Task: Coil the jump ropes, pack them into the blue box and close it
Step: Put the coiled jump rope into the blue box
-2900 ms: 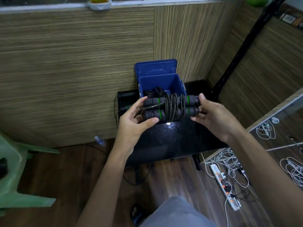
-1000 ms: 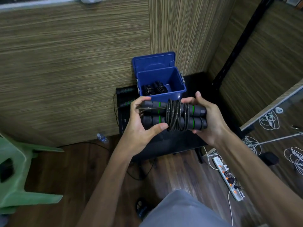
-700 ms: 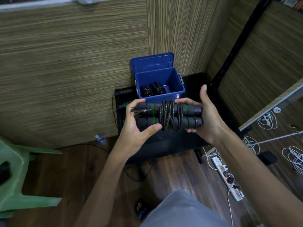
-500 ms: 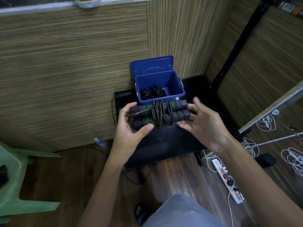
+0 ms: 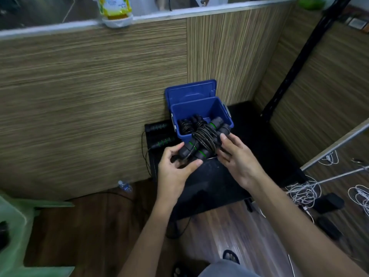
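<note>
Wood-grain panelling (image 5: 95,92) backs a black table (image 5: 249,148), where the blue box (image 5: 199,110) stands open at the far edge, its lid (image 5: 189,91) upright, one coiled rope (image 5: 186,126) inside. Tilted over the box's near rim lies the coiled jump rope (image 5: 203,137): the left hand (image 5: 173,166) grips its near handle ends, and the right hand (image 5: 235,156) presses it with straight fingers. Further left lie loose handles (image 5: 159,134).
</note>
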